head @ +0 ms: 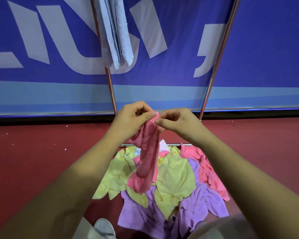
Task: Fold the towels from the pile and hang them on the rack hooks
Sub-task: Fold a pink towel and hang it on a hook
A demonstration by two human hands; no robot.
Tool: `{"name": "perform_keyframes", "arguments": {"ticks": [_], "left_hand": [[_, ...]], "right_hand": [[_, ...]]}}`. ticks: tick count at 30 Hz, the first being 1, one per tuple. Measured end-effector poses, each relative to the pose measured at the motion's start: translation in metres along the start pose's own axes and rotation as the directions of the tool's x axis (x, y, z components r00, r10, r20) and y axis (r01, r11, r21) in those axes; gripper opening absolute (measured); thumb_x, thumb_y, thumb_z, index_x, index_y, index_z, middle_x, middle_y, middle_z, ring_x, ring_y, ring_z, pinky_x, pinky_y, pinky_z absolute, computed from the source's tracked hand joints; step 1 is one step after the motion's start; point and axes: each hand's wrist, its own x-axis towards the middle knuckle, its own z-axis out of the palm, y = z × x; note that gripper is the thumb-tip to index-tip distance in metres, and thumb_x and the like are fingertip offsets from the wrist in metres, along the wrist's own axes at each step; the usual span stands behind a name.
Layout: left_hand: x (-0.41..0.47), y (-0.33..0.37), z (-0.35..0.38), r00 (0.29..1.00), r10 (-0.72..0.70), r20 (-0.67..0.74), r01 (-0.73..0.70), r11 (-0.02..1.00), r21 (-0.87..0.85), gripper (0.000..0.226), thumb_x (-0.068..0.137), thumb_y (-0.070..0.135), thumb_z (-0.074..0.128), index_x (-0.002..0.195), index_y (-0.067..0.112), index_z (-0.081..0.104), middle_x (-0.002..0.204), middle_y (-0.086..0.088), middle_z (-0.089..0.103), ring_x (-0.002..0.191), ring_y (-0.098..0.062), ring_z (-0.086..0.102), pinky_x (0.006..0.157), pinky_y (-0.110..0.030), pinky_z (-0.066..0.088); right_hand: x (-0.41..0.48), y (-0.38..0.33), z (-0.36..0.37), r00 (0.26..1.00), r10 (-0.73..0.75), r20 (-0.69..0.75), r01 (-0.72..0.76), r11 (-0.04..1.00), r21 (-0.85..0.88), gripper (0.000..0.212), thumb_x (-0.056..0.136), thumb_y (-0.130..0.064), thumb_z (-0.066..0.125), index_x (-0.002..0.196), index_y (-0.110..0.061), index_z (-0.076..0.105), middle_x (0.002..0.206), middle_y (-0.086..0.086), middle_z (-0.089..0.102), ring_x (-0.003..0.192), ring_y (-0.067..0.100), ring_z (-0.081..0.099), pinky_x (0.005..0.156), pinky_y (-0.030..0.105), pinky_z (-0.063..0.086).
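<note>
Here, both hands meet in the middle of the view, above the heap of towels. The left hand [133,118] pinches the top edge of a pink towel [148,161] between its thumb and curled fingers. The right hand [178,123] pinches the same edge just beside it, thumb and forefinger closed on the cloth, so the 2 hands almost touch. From that double pinch the pink towel hangs down in a narrow, bunched strip. Its lower end reaches the pile [173,183]; whether it rests on the heap or hangs just clear of it cannot be told.

The pile lies on the red floor [33,152], on the near side of the rack's low bar [176,144]. It is a loose heap of yellow, purple and pink towels that overlap one another, with the purple ones nearest and a pink one at its right edge.

The rack [111,88] stands at the far side, with 2 metal poles rising at left and right. A light blue towel [116,31] hangs folded at the left pole, and its top runs out of the picture. Behind the rack hangs a blue banner [266,49] with large pale letters. At the near edge, left of the pile, a pale shoe [104,228] shows.
</note>
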Motion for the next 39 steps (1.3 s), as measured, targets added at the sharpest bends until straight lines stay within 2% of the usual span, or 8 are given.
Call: {"name": "perform_keyframes", "arguments": {"ticks": [4, 10, 14, 20, 27, 33, 36, 39], "left_hand": [[-0.001, 0.004, 0.004, 1.0, -0.006, 0.001, 0.006, 1.0, -0.001, 0.01, 0.088, 0.02, 0.073, 0.082, 0.012, 0.069, 0.072, 0.006, 0.069, 0.068, -0.004, 0.059, 0.07, -0.024, 0.047], [-0.002, -0.002, -0.01, 0.937, -0.17, 0.304, 0.077, 0.953, 0.294, 0.028, 0.083, 0.038, 0.076, 0.084, 0.01, 0.075, 0.089, -0.009, 0.065, 0.076, -0.013, 0.06, 0.077, -0.036, 0.049], [0.002, -0.008, -0.023, 0.976, -0.147, 0.161, 0.073, 0.916, 0.394, 0.015, 0.084, 0.035, 0.075, 0.08, 0.02, 0.075, 0.105, -0.001, 0.057, 0.096, -0.01, 0.05, 0.088, -0.025, 0.039], [0.024, -0.004, -0.04, 0.986, -0.166, -0.012, 0.167, 0.981, 0.095, 0.016, 0.089, 0.023, 0.071, 0.076, 0.016, 0.067, 0.072, -0.006, 0.069, 0.066, -0.008, 0.061, 0.071, -0.025, 0.05], [0.067, 0.082, -0.067, 0.958, 0.051, -0.284, -0.044, 0.999, 0.03, 0.014, 0.088, 0.009, 0.071, 0.078, 0.018, 0.067, 0.073, -0.004, 0.066, 0.067, -0.009, 0.062, 0.075, -0.028, 0.054], [0.067, 0.201, -0.105, 0.957, 0.284, -0.056, -0.284, 0.883, -0.374, 0.018, 0.086, 0.012, 0.063, 0.07, 0.018, 0.07, 0.069, 0.003, 0.067, 0.063, -0.007, 0.062, 0.063, -0.019, 0.053], [0.074, 0.199, -0.108, 0.986, 0.163, -0.017, -0.162, 0.984, 0.069, 0.009, 0.086, 0.011, 0.07, 0.078, 0.012, 0.068, 0.072, -0.002, 0.068, 0.065, -0.006, 0.065, 0.071, -0.024, 0.053], [0.078, 0.202, -0.112, 0.973, 0.158, -0.17, -0.136, 0.982, 0.133, 0.008, 0.088, 0.012, 0.071, 0.081, 0.016, 0.07, 0.074, -0.004, 0.07, 0.067, -0.009, 0.065, 0.076, -0.031, 0.055]], "right_hand": [[0.001, 0.001, 0.003, 0.999, -0.034, -0.025, 0.034, 0.999, 0.005, 0.015, 0.09, -0.01, 0.073, 0.075, -0.01, 0.07, 0.061, -0.007, 0.067, 0.06, 0.004, 0.062, 0.066, 0.015, 0.048], [0.008, -0.004, -0.013, 0.974, 0.004, -0.225, 0.065, 0.953, 0.297, 0.013, 0.079, -0.013, 0.065, 0.066, -0.014, 0.062, 0.06, 0.004, 0.056, 0.06, 0.019, 0.053, 0.067, 0.034, 0.046], [0.013, 0.003, -0.037, 0.891, 0.087, -0.446, 0.06, 0.95, 0.307, 0.013, 0.075, -0.021, 0.063, 0.064, -0.02, 0.056, 0.062, 0.002, 0.05, 0.062, 0.019, 0.048, 0.067, 0.036, 0.041], [0.018, 0.014, -0.052, 0.864, 0.05, -0.502, -0.018, 0.998, 0.068, 0.022, 0.09, -0.02, 0.072, 0.071, -0.014, 0.064, 0.048, -0.015, 0.052, 0.047, 0.002, 0.043, 0.051, 0.017, 0.036], [0.046, -0.083, -0.084, 0.845, -0.044, -0.533, 0.096, 0.993, 0.071, 0.019, 0.089, -0.013, 0.07, 0.071, -0.014, 0.065, 0.055, -0.007, 0.053, 0.057, 0.015, 0.043, 0.057, 0.027, 0.036], [0.034, -0.194, -0.124, 0.937, -0.172, -0.303, 0.334, 0.692, 0.64, 0.03, 0.092, -0.005, 0.053, 0.063, -0.008, 0.06, 0.055, 0.001, 0.054, 0.051, 0.012, 0.052, 0.055, 0.024, 0.044], [0.034, -0.187, -0.126, 0.917, -0.062, -0.394, 0.187, 0.939, 0.288, 0.02, 0.089, -0.01, 0.064, 0.072, -0.006, 0.056, 0.06, 0.003, 0.045, 0.05, 0.012, 0.044, 0.054, 0.024, 0.042], [0.031, -0.182, -0.133, 0.832, -0.044, -0.554, 0.174, 0.967, 0.184, 0.022, 0.089, -0.011, 0.068, 0.069, -0.012, 0.058, 0.059, 0.0, 0.045, 0.049, 0.01, 0.044, 0.046, 0.021, 0.041]]}}
